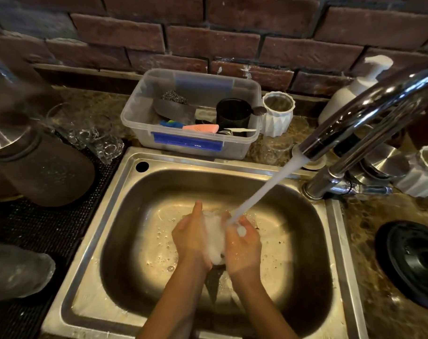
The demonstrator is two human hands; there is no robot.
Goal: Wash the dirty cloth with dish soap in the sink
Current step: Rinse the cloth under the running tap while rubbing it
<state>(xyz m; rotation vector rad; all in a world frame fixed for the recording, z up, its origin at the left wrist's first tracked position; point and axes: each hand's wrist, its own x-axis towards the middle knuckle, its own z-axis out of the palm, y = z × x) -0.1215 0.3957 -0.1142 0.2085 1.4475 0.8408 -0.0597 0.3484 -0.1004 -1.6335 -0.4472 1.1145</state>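
Steel sink (pixel 115 192), one basin, is filling the middle of our view. One tap (pixel 369 113) is arching in from the right and running one stream of water (pixel 264 189) down onto our hands.

We are holding one cloth (pixel 215 238) low over the middle of the basin. White foam is coating it so thickly that we cannot tell its colour. Two hands are on it:
- Our left hand (pixel 191 234) is gripping its left side, thumb pointing up.
- Our right hand (pixel 244 243) is curling round its right side, where the stream is landing.

Both palms are pressing inward, with the cloth clamped between them. Water and bubbles are pooling on the basin floor.

Behind the sink, one clear tub (pixel 139 118) is sitting on the counter. It is holding one scourer (pixel 175 96), one black cup (pixel 232 113) and some handled tools we cannot count. Two white ribbed pots are standing out: the first pot (pixel 277 116) just right of the tub, the second pot (pixel 425 172) behind the tap's base. One pump bottle (pixel 354 86) is standing against the brick wall (pixel 208 40).

At left, a cluster of glasses (pixel 95 138), too tangled to count, is lying beside one dark jug (pixel 44 167). At right, one black lid (pixel 413 263) is lying on the counter.
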